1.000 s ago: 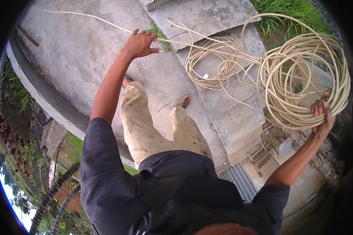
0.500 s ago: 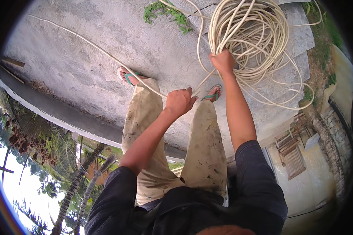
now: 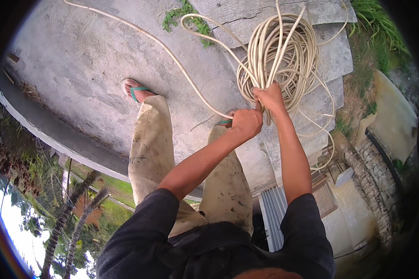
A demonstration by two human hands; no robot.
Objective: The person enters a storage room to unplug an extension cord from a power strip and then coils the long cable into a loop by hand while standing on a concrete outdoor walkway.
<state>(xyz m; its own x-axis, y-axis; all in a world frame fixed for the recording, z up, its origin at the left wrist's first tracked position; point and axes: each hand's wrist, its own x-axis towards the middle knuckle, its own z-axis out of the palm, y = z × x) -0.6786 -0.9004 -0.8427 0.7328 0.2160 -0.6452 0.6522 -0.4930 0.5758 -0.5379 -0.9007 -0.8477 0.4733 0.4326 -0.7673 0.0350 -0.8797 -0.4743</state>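
In the head view, a thick coil of cream-coloured hose (image 3: 284, 60) is held up in front of the body, above a rough concrete slab (image 3: 79, 69). The right hand (image 3: 269, 97) is closed around the gathered loops at the bottom of the bundle, fingers wrapped tight over many strands at once. The left hand (image 3: 246, 123) is clenched just beside it, lower and to the left, gripping the single free strand (image 3: 172, 51) that is seen running away across the slab toward the upper left edge. The two fists are nearly touching.

The hose is judged to be springy and moderately stiff: the loops are kept round rather than collapsed, and a few are seen straying out to the right and below. The whole bundle is probably fairly heavy for one hand (so many turns hang from one fist). The surface looks smooth, so some slipping is likely where only a few turns are pinched. The best hold is judged to be where all turns cross, as it is taken now, with the tail fed in by the other hand.

Against the frame half a second ago, the left hand is found closer to the right one and higher, and the coil is seen further right in the picture. A second ago the arms were spread wide apart, with the coil held out at the right.
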